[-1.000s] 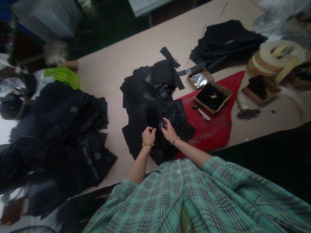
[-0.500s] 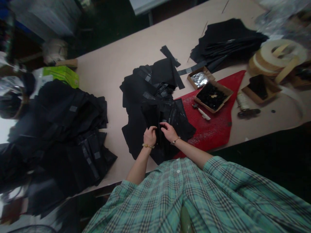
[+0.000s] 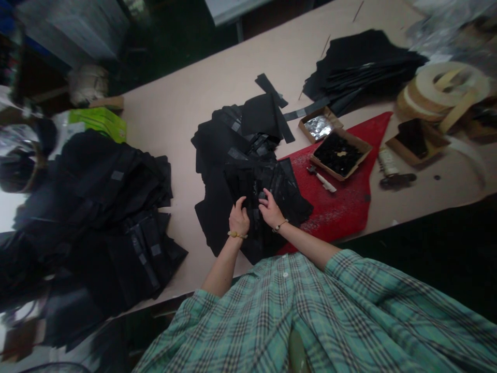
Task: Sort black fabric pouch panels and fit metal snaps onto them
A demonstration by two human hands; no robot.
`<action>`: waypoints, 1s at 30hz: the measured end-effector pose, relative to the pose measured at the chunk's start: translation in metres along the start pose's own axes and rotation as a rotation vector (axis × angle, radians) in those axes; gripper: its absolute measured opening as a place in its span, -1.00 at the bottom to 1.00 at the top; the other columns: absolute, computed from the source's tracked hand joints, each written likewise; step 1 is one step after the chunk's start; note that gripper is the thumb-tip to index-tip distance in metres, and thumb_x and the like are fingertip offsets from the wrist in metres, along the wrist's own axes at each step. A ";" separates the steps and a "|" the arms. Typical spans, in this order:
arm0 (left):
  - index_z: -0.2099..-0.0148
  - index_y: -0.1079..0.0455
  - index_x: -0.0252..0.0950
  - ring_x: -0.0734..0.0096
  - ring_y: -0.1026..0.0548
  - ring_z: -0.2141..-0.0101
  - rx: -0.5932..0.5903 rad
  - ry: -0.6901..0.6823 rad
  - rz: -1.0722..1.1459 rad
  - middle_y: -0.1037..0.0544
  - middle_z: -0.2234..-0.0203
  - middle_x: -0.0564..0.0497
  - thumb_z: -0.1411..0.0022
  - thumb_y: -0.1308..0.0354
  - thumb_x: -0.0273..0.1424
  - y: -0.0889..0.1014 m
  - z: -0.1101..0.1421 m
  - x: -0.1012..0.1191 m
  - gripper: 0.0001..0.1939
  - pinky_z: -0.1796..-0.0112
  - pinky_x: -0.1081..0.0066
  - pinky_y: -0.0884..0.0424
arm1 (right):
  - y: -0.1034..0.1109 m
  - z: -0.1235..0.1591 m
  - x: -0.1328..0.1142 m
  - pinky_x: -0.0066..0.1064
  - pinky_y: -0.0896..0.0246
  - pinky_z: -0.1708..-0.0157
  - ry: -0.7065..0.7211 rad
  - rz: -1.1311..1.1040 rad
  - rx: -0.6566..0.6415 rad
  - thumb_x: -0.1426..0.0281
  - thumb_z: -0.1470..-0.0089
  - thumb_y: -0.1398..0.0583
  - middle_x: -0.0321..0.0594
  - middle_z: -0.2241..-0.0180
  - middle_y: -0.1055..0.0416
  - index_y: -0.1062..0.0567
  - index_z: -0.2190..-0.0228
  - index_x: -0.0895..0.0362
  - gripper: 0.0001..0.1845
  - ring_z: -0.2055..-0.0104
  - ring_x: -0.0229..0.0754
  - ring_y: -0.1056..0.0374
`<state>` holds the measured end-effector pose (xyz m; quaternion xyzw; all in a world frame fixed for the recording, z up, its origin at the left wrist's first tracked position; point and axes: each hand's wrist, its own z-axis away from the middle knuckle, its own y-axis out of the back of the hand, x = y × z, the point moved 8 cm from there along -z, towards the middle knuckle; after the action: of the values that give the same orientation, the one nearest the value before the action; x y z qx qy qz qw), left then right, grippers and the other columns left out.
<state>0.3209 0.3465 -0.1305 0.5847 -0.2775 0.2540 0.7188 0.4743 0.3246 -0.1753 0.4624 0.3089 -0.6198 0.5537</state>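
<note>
My left hand [image 3: 239,218] rests on a dark opened black piece [image 3: 254,181], its index finger and thumb apart with nothing visible between them. Just to its right, my right hand [image 3: 271,211] bends its fingers around a small greyish thing [image 3: 262,196] near the fingertips; I cannot make out its kind. The black piece lies on a loose heap of flat black pieces [image 3: 213,181], some with grey patches. Under the heap's right side is a red sheet [image 3: 341,207].
On the red sheet are a cardboard box of small black parts [image 3: 341,155] and a white-handled tool [image 3: 324,181]. A box of silvery bits [image 3: 319,127] stands behind. Tape rolls [image 3: 438,93] and a hammer-like tool [image 3: 396,178] lie right. A large black pile [image 3: 89,207] covers the left.
My hands have moved slightly apart. The black piece, raised between them before, now lies flatter and more open. A small greyish thing now shows at my right fingertips.
</note>
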 end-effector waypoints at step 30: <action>-0.09 -0.40 -0.15 0.20 -0.49 0.08 -0.109 0.073 -0.531 -0.40 0.02 -0.14 -0.31 -0.06 -0.26 -0.003 -0.011 0.009 -0.66 0.18 0.33 -0.45 | -0.006 -0.002 -0.002 -0.20 -0.26 -0.13 -0.010 0.002 -0.075 0.62 0.16 -0.13 -0.13 0.04 -0.48 -0.49 0.11 0.15 -0.50 -0.04 -0.15 -0.39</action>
<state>0.3308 0.3575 -0.1278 0.5878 -0.1016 0.0620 0.8002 0.4694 0.3285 -0.1756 0.4386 0.3287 -0.6097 0.5726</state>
